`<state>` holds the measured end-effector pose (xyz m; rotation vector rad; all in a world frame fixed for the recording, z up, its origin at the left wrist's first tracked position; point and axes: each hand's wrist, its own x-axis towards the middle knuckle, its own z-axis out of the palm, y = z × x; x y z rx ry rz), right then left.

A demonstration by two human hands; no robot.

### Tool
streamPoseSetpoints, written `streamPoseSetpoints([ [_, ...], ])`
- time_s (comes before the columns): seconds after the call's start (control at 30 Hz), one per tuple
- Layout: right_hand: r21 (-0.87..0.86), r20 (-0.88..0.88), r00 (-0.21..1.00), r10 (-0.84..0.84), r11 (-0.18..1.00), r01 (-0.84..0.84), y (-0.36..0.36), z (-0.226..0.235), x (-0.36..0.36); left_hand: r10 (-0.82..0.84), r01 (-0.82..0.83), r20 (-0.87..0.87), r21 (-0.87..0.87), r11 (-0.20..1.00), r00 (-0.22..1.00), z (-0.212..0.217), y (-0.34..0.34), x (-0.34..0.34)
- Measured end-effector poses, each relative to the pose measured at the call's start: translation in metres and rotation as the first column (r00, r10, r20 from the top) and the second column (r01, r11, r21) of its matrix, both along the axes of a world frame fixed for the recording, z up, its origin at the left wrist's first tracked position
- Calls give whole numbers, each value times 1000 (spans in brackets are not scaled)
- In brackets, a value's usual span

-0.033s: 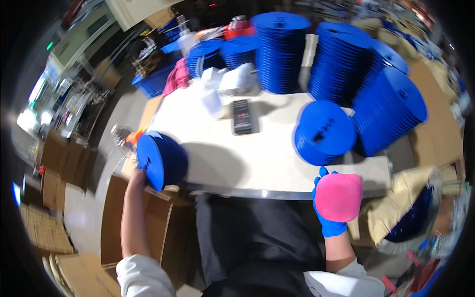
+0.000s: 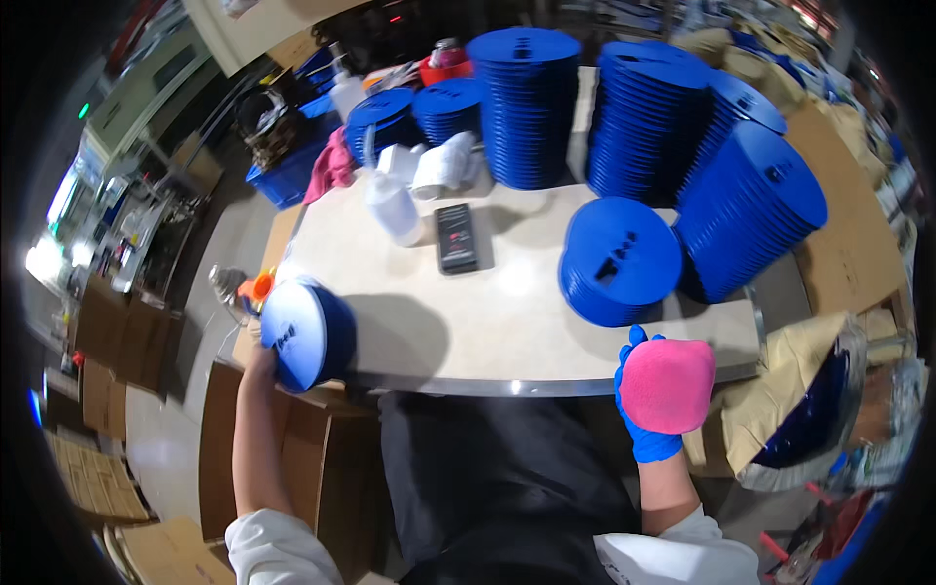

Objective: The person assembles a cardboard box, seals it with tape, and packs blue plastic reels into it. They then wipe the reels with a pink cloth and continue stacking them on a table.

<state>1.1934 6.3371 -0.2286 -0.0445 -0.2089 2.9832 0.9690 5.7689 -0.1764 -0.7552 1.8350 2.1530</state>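
My left hand (image 2: 257,357) reaches to the table's left front corner and grips a small stack of blue round discs (image 2: 304,334), held on edge; the stack hides most of the fingers. My right hand (image 2: 645,441), in a blue glove, is closed on a pink cloth (image 2: 669,385) just off the front edge of the beige table (image 2: 468,327). A low stack of blue discs (image 2: 619,259) with slots in the top lies on the table right above that hand.
Tall stacks of blue discs (image 2: 531,107) fill the back, and one stack (image 2: 751,210) leans at the right. A black flat device (image 2: 456,237), a white bottle (image 2: 395,205) and white rolls (image 2: 434,166) sit mid-table. Cardboard boxes (image 2: 107,341) stand at the left.
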Motion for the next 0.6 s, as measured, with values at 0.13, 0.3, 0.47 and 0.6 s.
streamPoseSetpoints([
  [0.13, -512, -62, 982, -180, 850, 124, 64, 11, 11, -34, 50, 79, -205, 977, 996, 5, 17, -29],
  [0.3, 925, -102, 826, -555, 253, 284, 111, 8, -8, -11, 44, 81, -416, 908, 997, 31, 28, -23],
  [0.47, 977, -39, 735, -677, 128, 170, 127, -34, -46, -188, -87, -339, -654, 752, 922, 55, 51, -8],
  [0.6, 615, 172, 798, -578, 696, 371, 127, -47, -70, -435, 245, -380, -454, 856, 816, 32, 237, 27],
])
